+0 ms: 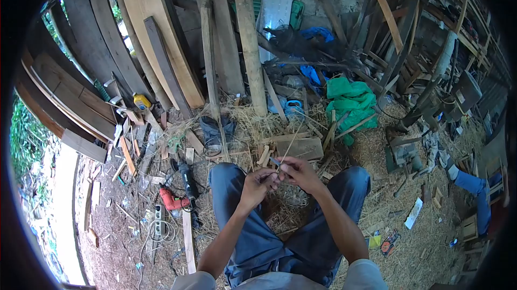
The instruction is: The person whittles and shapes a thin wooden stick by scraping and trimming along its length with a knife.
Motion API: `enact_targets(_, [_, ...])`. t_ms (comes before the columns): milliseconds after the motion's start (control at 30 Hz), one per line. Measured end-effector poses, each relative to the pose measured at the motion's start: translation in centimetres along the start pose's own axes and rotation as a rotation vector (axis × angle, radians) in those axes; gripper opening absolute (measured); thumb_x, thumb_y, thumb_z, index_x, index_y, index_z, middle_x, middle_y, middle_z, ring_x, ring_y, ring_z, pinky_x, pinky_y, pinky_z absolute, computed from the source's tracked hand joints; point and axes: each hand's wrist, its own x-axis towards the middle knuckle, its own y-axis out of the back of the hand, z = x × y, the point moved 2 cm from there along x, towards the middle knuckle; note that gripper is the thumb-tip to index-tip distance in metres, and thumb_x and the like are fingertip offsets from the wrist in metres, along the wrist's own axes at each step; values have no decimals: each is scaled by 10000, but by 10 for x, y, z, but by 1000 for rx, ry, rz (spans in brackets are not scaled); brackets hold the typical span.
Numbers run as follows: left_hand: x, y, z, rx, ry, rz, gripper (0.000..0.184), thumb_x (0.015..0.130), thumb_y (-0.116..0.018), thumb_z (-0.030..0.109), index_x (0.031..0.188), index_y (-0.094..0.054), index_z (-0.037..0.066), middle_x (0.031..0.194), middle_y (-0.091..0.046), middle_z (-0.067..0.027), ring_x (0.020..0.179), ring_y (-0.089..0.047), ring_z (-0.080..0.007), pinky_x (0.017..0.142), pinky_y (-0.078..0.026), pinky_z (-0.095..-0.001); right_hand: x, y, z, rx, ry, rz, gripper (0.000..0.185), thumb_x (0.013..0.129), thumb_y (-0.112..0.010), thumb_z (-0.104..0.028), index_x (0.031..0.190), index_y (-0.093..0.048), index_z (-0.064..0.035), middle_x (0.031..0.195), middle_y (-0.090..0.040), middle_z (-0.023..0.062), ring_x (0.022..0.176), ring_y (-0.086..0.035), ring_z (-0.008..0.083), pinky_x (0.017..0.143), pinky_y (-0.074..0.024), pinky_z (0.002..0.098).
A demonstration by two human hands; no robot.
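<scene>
Both hands meet above the gap between the knees, fingers almost touching. My left hand (262,183) is closed, its fingertips pinched on something too small to make out. My right hand (297,173) is closed around a thin pale strip (292,143), which slants up and to the right from the fingers. A small dark piece (274,161), perhaps a blade, shows at the right hand's fingertips. Straw-like shavings (285,217) lie on the ground below the hands. Just beyond them rests a wooden block (300,149).
A red power tool (173,199), a dark tool (188,181) and a power strip (159,220) with a cord lie at the left. Planks (156,37) and a post (249,42) stand ahead. Green plastic (351,104) lies front right. Another person's leg (474,185) shows far right.
</scene>
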Motion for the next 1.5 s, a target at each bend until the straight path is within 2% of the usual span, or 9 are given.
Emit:
enact_targets(67, [-5,-5,4,77,-53,44,107,903,-535,64,968,-594,3,783,-624,-34,659,-576,-85,571,-462,-229,1,1,5,-17,-6,-68,176,920,-541,-179,959,-597,-16,688,-564,-2,498,-382,31,441,-284,187])
enact_targets(267, [-15,-11,0,196,5,101,114,910,-528,77,970,-595,6,747,-595,-29,606,-542,-73,521,-446,-217,-1,15,10,-86,-160,9,207,890,-582,-204,810,-637,-22,632,-549,-35,482,-396,31,435,-304,202])
enact_targets(600, [-33,-6,7,182,48,31,132,913,-526,77,997,-590,-1,755,-599,-41,592,-534,-74,519,-446,-215,5,54,2,-92,-167,143,224,873,-614,-228,880,-663,-9,656,-542,-35,515,-421,35,437,-314,202])
enact_targets(700, [-47,5,6,157,76,-6,130,915,-524,79,988,-588,-8,744,-600,-46,590,-533,-73,520,-445,-217,4,77,-8,-82,-120,294,216,882,-599,-216,871,-665,-11,661,-538,-36,512,-421,37,433,-304,198])
enact_targets(767, [-58,17,3,186,101,-1,101,901,-528,52,953,-587,-12,718,-600,-48,586,-545,-75,532,-458,-231,8,114,-3,-65,-12,600,220,891,-582,-222,895,-662,-17,664,-531,-41,511,-413,39,429,-293,198])
enact_targets(867, [-61,35,-5,106,74,135,96,905,-524,60,929,-583,-13,736,-596,-45,585,-531,-72,521,-447,-225,2,114,-21,58,78,534,219,895,-575,-227,934,-656,-27,670,-537,-37,524,-426,41,432,-305,198])
enact_targets(1100, [-32,10,-11,-39,96,144,66,894,-526,68,901,-574,23,731,-553,-10,599,-463,-55,521,-360,-201,-8,-4,-3,50,-30,103,248,910,-551,-203,1087,-605,-38,673,-556,-11,491,-402,34,418,-296,190])
enact_targets(1367, [-26,-16,-5,-195,135,202,94,905,-547,137,911,-570,46,693,-479,34,574,-390,-43,507,-309,-193,0,1,9,-42,-75,-24,180,891,-584,-198,937,-627,-30,660,-574,-25,500,-408,30,448,-322,198])
enact_targets(1500, [-27,-21,-5,-27,44,182,132,915,-541,159,912,-598,40,680,-472,41,584,-374,-33,511,-299,-189,-5,-3,-1,-168,-89,13,170,881,-601,-195,850,-629,-30,651,-578,-24,524,-442,32,470,-342,204])
